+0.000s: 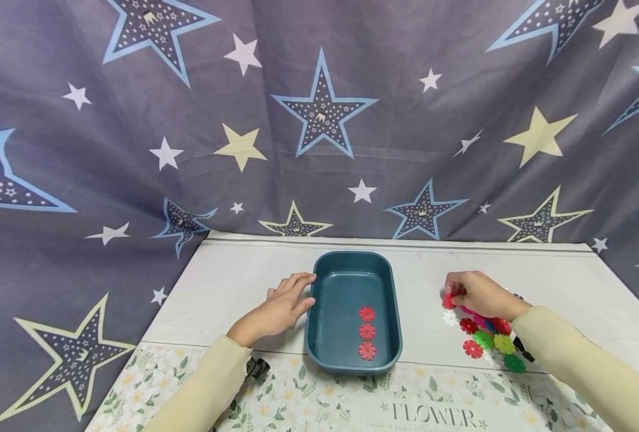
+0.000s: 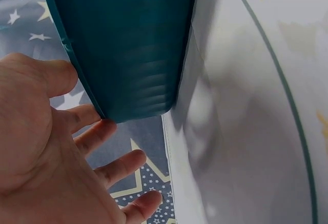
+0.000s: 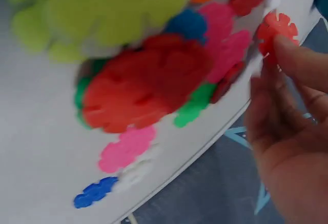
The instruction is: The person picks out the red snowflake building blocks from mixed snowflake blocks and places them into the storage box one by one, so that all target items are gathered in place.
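A dark teal tray [image 1: 353, 367] holds a row of 3 red notched flower discs [image 1: 367, 332] along its right side. My left hand [image 1: 284, 306] is at its left edge, thumb and fingertips touching the outside; in the left wrist view, the left hand [image 2: 66, 142] has its fingers spread beside the tray wall [image 2: 128, 55]. To the right, my right hand [image 1: 481, 293] pinches a red flower disc [image 1: 448, 301] between thumb and fingers. That red disc [image 3: 277, 32] also shows at the right hand's [image 3: 292, 116] fingertips in the right wrist view.
Beneath and beside the right hand lies a loose pile of flower discs, among them a green disc [image 1: 514, 363], a white disc [image 1: 450, 317] and a yellow-green disc [image 1: 504, 344]. A star-patterned curtain [image 1: 319, 180] hangs behind the white table [image 1: 243, 264]. A flower-printed cover [image 1: 292, 402] spans the front.
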`<state>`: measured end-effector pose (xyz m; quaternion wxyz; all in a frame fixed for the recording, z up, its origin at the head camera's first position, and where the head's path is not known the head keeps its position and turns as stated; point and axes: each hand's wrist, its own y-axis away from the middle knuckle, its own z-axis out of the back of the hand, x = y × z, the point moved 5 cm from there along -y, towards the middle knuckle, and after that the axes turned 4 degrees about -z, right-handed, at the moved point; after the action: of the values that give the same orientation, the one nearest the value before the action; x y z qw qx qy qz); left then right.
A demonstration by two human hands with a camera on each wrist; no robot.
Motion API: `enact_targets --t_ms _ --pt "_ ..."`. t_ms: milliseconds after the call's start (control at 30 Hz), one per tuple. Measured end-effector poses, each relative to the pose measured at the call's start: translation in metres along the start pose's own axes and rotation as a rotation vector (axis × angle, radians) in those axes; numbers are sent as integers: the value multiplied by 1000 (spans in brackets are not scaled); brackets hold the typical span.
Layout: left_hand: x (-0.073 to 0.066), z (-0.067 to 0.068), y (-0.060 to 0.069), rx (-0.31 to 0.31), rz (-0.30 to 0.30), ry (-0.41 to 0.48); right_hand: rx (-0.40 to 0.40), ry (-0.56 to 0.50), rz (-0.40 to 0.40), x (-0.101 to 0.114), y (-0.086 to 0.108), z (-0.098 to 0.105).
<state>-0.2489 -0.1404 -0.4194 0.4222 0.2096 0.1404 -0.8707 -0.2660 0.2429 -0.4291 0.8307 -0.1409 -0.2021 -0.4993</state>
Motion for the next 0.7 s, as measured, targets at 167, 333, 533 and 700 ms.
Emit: enact_targets --t_ms 167,333,533,700 --pt "0 0 0 -4 1 -3 -17 -35 48 21 -4 3" --pt "-1 -1 1 -1 9 3 -30 -64 125 44 -10 9" --pt "0 -1 1 1 14 10 -70 -105 307 83 -23 21" --pt "0 -1 0 -4 10 2 -84 -98 429 113 -44 15"
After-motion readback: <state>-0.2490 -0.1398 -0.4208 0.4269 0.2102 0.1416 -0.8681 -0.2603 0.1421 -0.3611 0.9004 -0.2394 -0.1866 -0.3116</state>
